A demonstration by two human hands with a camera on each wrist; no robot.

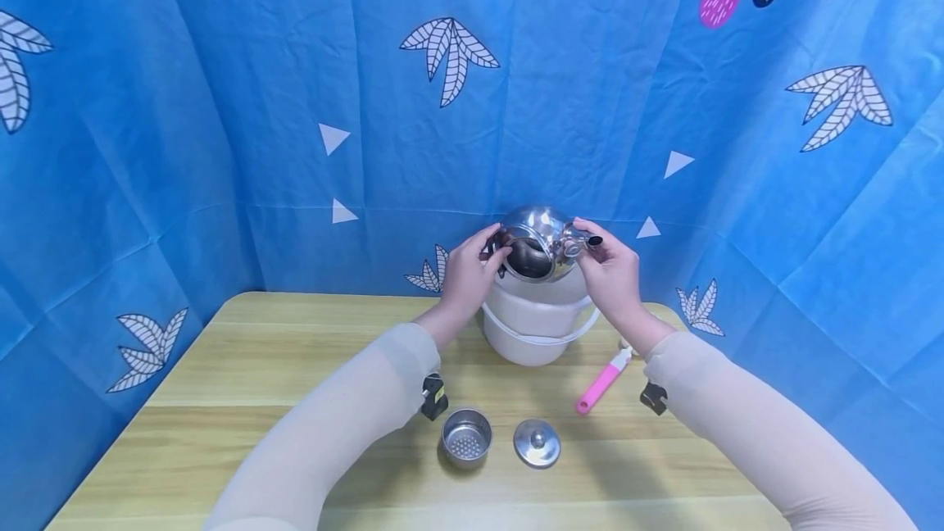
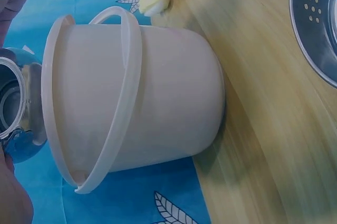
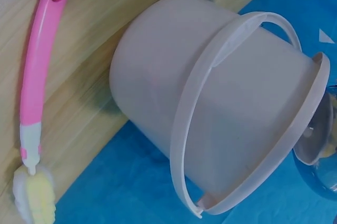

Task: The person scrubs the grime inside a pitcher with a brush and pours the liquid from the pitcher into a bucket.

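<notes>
A shiny steel teapot (image 1: 544, 224), lidless, is held tilted over the white bucket (image 1: 527, 326), its round opening facing me. My left hand (image 1: 468, 273) grips the teapot at its dark handle on the left. On the other side my right hand (image 1: 612, 269) pinches it around the spout. The left wrist view shows the teapot's open mouth (image 2: 10, 98) just beyond the bucket's rim (image 2: 50, 98). Only a part of the teapot (image 3: 318, 140) shows in the right wrist view, beside the rim. Whether water is inside cannot be seen.
A perforated steel strainer cup (image 1: 467, 438) and a round lid with a knob (image 1: 537, 442) lie on the wooden table (image 1: 295, 367) nearer me. Right of the bucket lies a pink-handled sponge brush (image 1: 601, 386). The bucket's handle hangs down in front. Blue curtain (image 1: 369, 146) surrounds the table.
</notes>
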